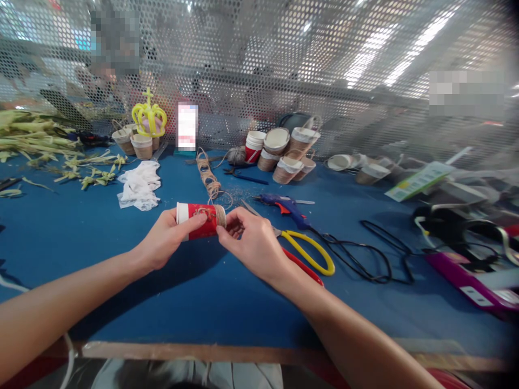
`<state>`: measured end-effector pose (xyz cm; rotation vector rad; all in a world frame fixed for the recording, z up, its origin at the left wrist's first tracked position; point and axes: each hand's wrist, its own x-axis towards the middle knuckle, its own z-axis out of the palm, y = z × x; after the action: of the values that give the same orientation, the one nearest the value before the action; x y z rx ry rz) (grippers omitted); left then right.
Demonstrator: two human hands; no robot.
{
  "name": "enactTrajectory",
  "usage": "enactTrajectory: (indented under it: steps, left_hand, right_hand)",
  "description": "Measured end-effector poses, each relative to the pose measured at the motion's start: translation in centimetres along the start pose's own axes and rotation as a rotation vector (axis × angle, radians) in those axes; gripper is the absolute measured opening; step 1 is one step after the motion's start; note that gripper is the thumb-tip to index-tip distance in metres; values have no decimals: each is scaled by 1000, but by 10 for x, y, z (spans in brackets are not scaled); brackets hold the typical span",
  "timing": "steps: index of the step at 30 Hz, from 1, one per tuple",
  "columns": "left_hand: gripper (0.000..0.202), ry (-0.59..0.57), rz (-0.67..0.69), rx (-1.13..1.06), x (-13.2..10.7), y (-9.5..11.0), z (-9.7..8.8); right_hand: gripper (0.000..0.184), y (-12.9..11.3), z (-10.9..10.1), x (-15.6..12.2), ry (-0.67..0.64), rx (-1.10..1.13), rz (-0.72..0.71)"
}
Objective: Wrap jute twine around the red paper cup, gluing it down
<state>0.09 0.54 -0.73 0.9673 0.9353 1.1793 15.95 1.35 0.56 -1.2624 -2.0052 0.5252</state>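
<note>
A red and white paper cup [194, 230] lies on its side in the air above the blue table, its white rim to the left. My left hand [167, 237] is closed around the cup, thumb across its red side. Twine [220, 216] is wound round the cup's right end. At that end my right hand [249, 235] is closed, thumb and fingers pinched at the wound twine. A loose strand runs from there to a coil of twine [208, 178] behind the cup. Yellow and red handled scissors [310, 251] lie partly under my right arm.
A blue glue gun [286, 208] with a black cord lies right of my hands. Twine-wrapped cups [287, 168] stand at the back. White cloth [140, 183], a yellow crown [149, 116] and a phone [187, 127] are behind left. A purple power strip [462, 275] sits right.
</note>
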Motion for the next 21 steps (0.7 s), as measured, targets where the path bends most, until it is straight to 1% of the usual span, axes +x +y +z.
enactTrajectory:
  steps: [5, 9, 12, 16, 21]
  left_hand:
    - [25, 5, 21, 14, -1, 0, 1]
    - [23, 17, 45, 30, -1, -1, 0]
    - [20, 18, 68, 70, -1, -1, 0]
    - [19, 43, 64, 127, -1, -2, 0]
    - [21, 26, 72, 158, -1, -3, -1]
  right_hand:
    - [9, 1, 1, 0, 17, -13, -11]
    - [7, 0, 0, 0, 17, -3, -18]
    - [7, 0, -1, 1, 4, 3, -14]
    - [9, 0, -1, 2, 9, -17, -7]
    - [7, 2, 1, 1, 3, -17, 6]
